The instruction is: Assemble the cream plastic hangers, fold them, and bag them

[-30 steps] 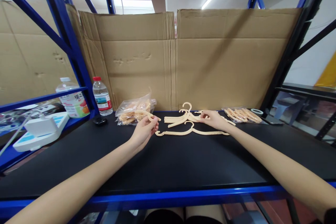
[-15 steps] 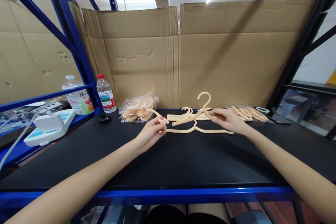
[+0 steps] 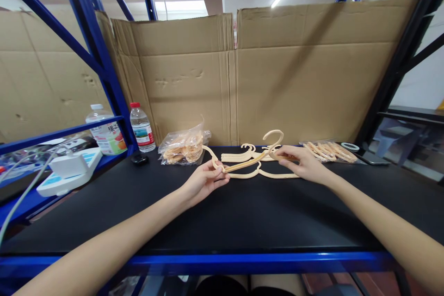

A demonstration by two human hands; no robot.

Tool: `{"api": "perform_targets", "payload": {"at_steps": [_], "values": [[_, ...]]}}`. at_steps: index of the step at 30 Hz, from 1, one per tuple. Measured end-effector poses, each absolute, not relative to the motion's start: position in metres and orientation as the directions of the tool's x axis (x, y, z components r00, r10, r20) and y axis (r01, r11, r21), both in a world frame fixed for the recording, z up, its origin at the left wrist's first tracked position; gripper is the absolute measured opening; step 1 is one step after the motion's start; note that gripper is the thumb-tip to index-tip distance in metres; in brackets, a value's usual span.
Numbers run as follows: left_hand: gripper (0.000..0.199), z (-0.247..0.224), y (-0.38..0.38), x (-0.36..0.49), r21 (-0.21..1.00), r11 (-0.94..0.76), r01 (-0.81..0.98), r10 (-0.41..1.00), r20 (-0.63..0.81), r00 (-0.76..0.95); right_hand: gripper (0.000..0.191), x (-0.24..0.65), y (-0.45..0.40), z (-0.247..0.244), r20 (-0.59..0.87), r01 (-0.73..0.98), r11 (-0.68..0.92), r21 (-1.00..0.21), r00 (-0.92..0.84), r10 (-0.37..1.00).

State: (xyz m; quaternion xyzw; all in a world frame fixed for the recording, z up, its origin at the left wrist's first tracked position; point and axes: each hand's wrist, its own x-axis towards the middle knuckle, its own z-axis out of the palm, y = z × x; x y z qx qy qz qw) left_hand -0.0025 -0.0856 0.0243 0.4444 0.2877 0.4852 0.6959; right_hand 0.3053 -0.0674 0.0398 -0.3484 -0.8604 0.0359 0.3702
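Note:
Between my hands hangs a cream plastic hanger piece (image 3: 248, 163) with a hook at its upper right. My right hand (image 3: 303, 163) pinches it near the hook. The fingers of my left hand (image 3: 206, 180) are closed on a short curved cream piece (image 3: 209, 152), whose end touches the left tip of the hanger piece. Just behind and below, a cream hanger (image 3: 244, 176) lies flat on the black tabletop (image 3: 256, 217). More cream hangers (image 3: 237, 157) with hooks lie stacked farther back.
Clear bags of cream pieces stand at the back left (image 3: 183, 146) and back right (image 3: 329, 151). A water bottle (image 3: 142, 129), a black mouse-like object (image 3: 139, 159) and a white power strip (image 3: 69, 173) are at left; a phone (image 3: 373, 158) lies at right. Cardboard (image 3: 187, 74) walls the back.
The short piece in my left hand and the left tip of the hanger piece have come together. The hanger piece is lower, and its hook leans farther right.

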Motion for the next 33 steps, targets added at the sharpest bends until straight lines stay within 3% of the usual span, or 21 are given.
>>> {"api": "perform_targets", "payload": {"at_steps": [11,19,24,29,31,33], "values": [[0.018,0.019,-0.083,-0.004,0.928,0.076,-0.364,0.96,0.031,0.279,0.018,0.299,-0.07,0.032,0.621,0.55,0.775,-0.312,-0.499,0.604],[0.022,0.015,-0.082,-0.005,0.923,-0.059,-0.38,0.989,0.106,0.104,0.018,0.285,-0.081,0.032,0.662,0.582,0.786,-0.207,-0.508,0.551],[0.023,0.018,-0.082,-0.002,0.912,-0.1,-0.399,0.991,0.128,0.044,0.019,0.281,-0.081,0.032,0.68,0.601,0.752,-0.273,-0.432,0.592],[0.022,0.021,-0.083,0.0,0.914,-0.097,-0.394,0.991,0.123,0.043,0.021,0.282,-0.077,0.031,0.678,0.588,0.691,-0.42,-0.302,0.67],[0.023,0.021,-0.087,0.001,0.925,-0.053,-0.375,0.992,0.092,0.085,0.023,0.285,-0.076,0.032,0.653,0.577,0.665,-0.474,-0.276,0.705],[0.026,0.019,-0.095,0.004,0.973,-0.03,-0.231,0.974,0.08,0.212,0.025,0.29,-0.074,0.033,0.611,0.567,0.639,-0.52,-0.276,0.742]]}}
